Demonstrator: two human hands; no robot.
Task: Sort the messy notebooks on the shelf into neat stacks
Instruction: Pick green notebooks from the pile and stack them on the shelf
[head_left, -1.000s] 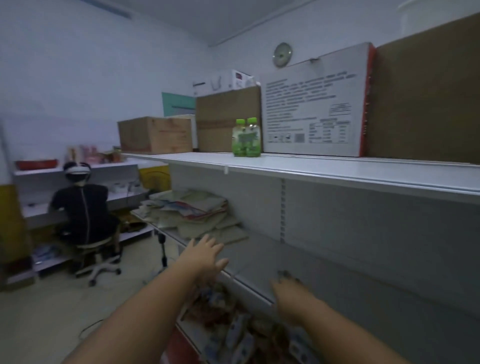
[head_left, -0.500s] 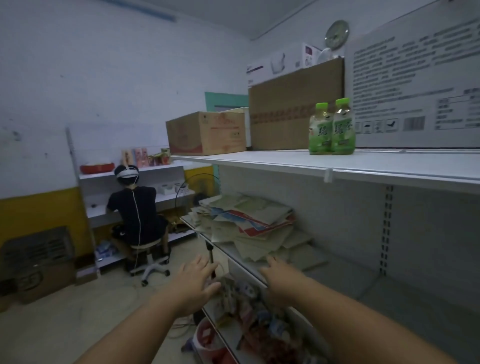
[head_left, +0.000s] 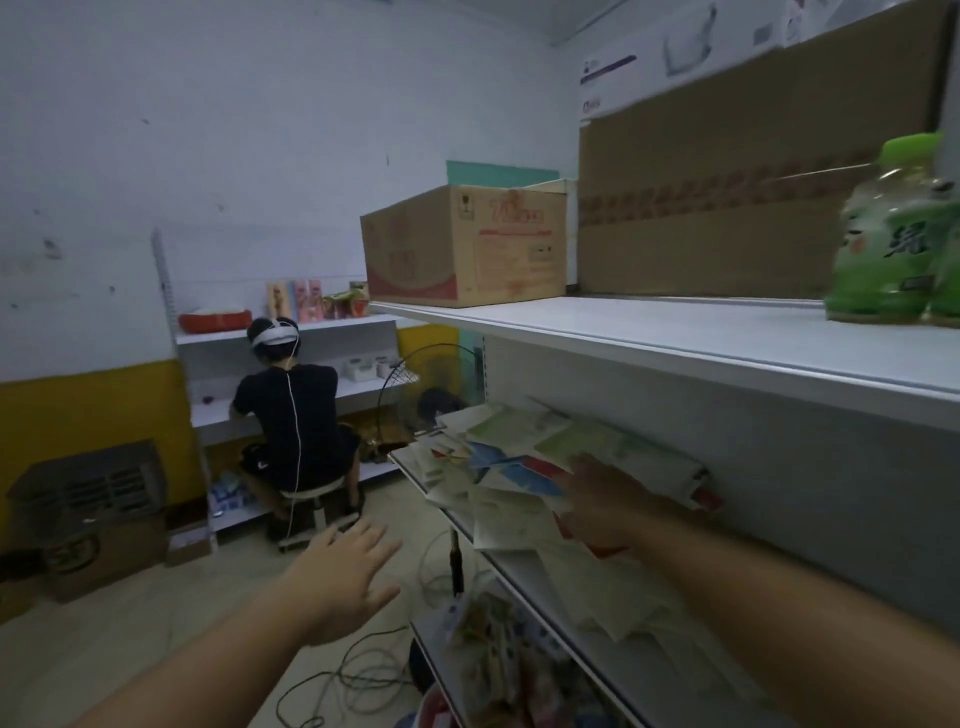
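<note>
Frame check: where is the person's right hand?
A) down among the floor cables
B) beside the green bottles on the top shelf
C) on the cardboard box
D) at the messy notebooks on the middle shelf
D: the right hand reaches over the jumbled notebooks, while the left hand hovers open in the aisle.

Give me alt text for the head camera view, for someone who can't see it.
The right hand reaches over a messy pile of notebooks on a shelf, the left hand open in the air beside it. A cardboard box and green bottles stand on the upper shelf; another person sits beyond.
</note>
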